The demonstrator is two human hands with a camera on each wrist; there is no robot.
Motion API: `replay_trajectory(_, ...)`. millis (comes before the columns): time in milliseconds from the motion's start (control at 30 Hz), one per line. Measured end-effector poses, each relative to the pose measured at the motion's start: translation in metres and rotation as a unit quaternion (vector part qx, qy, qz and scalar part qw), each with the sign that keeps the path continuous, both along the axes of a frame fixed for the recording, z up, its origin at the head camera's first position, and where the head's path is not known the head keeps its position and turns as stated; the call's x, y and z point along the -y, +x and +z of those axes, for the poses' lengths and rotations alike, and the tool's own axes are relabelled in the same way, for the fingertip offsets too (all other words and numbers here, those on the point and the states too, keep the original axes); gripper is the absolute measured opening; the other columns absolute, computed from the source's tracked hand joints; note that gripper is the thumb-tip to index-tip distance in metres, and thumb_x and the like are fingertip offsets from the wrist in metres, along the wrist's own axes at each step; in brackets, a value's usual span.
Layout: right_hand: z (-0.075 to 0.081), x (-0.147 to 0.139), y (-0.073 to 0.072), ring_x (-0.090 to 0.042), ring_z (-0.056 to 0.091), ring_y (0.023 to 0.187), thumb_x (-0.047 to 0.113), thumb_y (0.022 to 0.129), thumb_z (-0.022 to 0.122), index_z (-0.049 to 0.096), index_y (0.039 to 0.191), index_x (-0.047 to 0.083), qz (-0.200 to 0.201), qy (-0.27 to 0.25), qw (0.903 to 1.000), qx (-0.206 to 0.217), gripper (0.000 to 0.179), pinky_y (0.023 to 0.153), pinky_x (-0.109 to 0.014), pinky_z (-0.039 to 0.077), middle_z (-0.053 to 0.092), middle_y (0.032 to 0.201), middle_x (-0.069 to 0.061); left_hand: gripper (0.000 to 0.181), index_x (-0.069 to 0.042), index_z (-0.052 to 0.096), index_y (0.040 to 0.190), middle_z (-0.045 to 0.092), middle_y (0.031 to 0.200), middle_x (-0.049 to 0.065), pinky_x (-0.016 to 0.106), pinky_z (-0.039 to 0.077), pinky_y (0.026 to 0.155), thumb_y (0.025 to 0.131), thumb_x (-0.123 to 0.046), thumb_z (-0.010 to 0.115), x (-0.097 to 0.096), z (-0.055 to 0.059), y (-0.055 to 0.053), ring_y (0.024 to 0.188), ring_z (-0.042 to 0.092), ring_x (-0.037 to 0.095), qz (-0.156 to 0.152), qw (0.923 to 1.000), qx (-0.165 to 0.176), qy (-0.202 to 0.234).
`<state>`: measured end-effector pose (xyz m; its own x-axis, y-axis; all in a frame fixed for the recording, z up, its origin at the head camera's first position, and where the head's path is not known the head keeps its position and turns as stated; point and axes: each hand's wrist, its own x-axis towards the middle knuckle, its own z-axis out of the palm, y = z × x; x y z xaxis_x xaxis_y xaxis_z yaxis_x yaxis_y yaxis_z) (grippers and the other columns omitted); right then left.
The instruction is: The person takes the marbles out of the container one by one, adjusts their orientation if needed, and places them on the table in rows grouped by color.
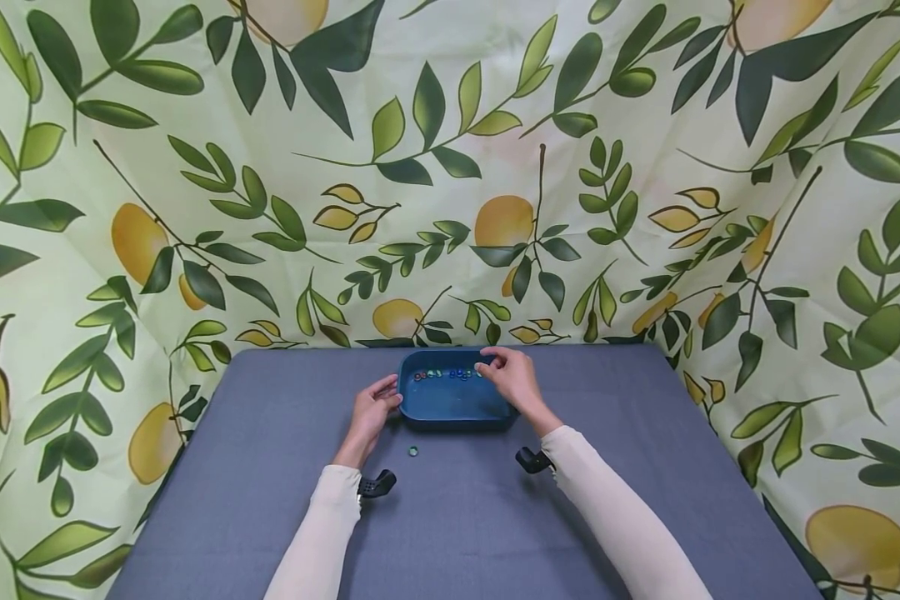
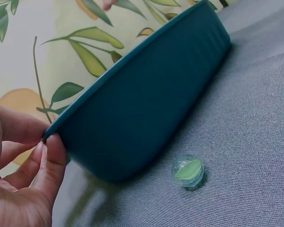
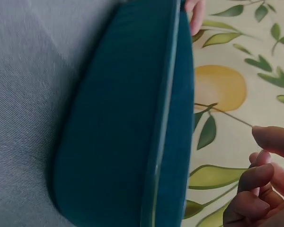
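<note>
A blue plastic tray [image 1: 457, 426] stands near the table's far edge, with a row of small glass marbles [image 1: 461, 374] along its far side. At the tray's left end my left hand [image 1: 372, 407] pinches the rim between thumb and fingers, as the left wrist view shows. My right hand [image 1: 517, 383] hovers over the right end of the tray, its fingers loosely bent. In the right wrist view, a gap shows between thumb and fingers [image 3: 255, 182], and nothing is seen held there. One clear marble with a green swirl [image 2: 188, 171] lies outside, in front of the tray's left corner.
A grey-blue cloth covers the table [image 1: 450, 517]. Curtains printed with lemons and leaves [image 1: 435, 183] enclose the table at the back and both sides. A black wrist device [image 1: 378, 484] sits on the left wrist and another [image 1: 532, 460] on the right.
</note>
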<state>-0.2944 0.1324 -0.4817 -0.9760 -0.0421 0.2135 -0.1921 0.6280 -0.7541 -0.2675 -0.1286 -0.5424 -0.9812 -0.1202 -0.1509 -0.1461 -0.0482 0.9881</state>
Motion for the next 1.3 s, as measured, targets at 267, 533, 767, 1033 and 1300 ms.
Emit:
replay_trajectory(267, -0.009, 0.012, -0.019, -0.016, 0.047, 0.055, 0.024, 0.086, 0.075, 0.073, 0.116, 0.009, -0.018, -0.021, 0.9984, 0.049, 0.033, 0.054, -0.029, 0.036, 0.054, 0.063, 0.001, 0.047, -0.001, 0.055, 0.137, 0.056, 0.135, 0.023, 0.018, 0.050, 0.072, 0.091, 0.004, 0.059, 0.000, 0.002, 0.002, 0.122, 0.056, 0.034, -0.009, 1.0000, 0.001, 0.001)
replay_trajectory(533, -0.025, 0.023, -0.033, -0.014, 0.047, 0.054, 0.025, 0.087, 0.074, 0.073, 0.117, 0.016, -0.058, 0.020, 0.9942, 0.088, 0.032, 0.052, -0.026, 0.034, 0.062, 0.066, -0.002, 0.045, -0.002, 0.056, 0.136, 0.058, 0.133, 0.022, 0.020, 0.052, 0.075, 0.091, 0.002, 0.060, 0.000, 0.002, 0.003, 0.119, 0.058, 0.030, -0.004, 0.9999, -0.001, -0.009)
replay_trajectory(767, -0.035, 0.026, -0.040, -0.020, 0.063, 0.075, 0.025, 0.086, 0.075, 0.074, 0.116, 0.020, -0.071, 0.048, 0.9879, 0.129, 0.031, 0.060, -0.028, 0.041, 0.074, 0.112, -0.008, 0.046, -0.004, 0.056, 0.137, 0.058, 0.133, 0.019, 0.023, 0.052, 0.078, 0.092, 0.001, 0.060, 0.000, 0.004, 0.003, 0.119, 0.058, 0.027, -0.005, 0.9999, 0.000, -0.011)
replay_trajectory(1033, -0.046, 0.025, -0.043, -0.030, 0.067, 0.098, 0.026, 0.087, 0.072, 0.075, 0.113, 0.019, -0.073, 0.064, 0.9851, 0.142, 0.026, 0.081, -0.045, 0.054, 0.070, 0.121, -0.009, 0.045, -0.004, 0.057, 0.137, 0.058, 0.133, 0.020, 0.023, 0.053, 0.079, 0.092, 0.000, 0.060, 0.000, 0.002, 0.002, 0.120, 0.058, 0.029, -0.005, 0.9999, 0.002, -0.011)
replay_trajectory(1300, -0.053, 0.026, -0.046, -0.031, 0.066, 0.101, 0.026, 0.088, 0.071, 0.076, 0.111, 0.020, -0.076, 0.066, 0.9832, 0.152, 0.025, 0.085, -0.047, 0.053, 0.069, 0.123, -0.010, 0.045, -0.004, 0.056, 0.137, 0.058, 0.134, 0.020, 0.035, 0.054, 0.089, 0.093, 0.000, 0.059, 0.001, 0.000, 0.001, 0.121, 0.057, 0.031, -0.008, 0.9999, 0.003, -0.010)
